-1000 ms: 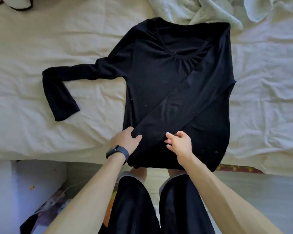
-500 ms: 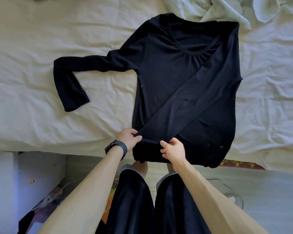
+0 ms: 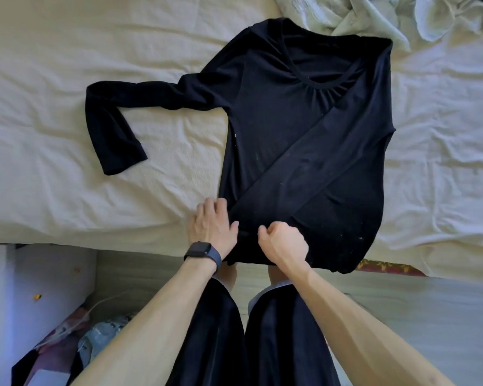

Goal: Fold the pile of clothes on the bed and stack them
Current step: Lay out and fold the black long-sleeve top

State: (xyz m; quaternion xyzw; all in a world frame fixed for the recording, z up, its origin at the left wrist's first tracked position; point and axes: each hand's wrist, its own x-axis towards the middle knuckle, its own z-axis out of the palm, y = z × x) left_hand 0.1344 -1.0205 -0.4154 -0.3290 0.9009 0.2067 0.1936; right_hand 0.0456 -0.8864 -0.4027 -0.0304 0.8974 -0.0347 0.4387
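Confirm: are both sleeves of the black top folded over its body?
No, the folded sleeve lies diagonally across the black top, but the outstretched sleeve lies on the bed sheet beside it.

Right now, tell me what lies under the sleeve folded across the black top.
The folded sleeve lies diagonally on the front of the black top. The bed sheet runs beneath both, but it is covered there and cannot be seen.
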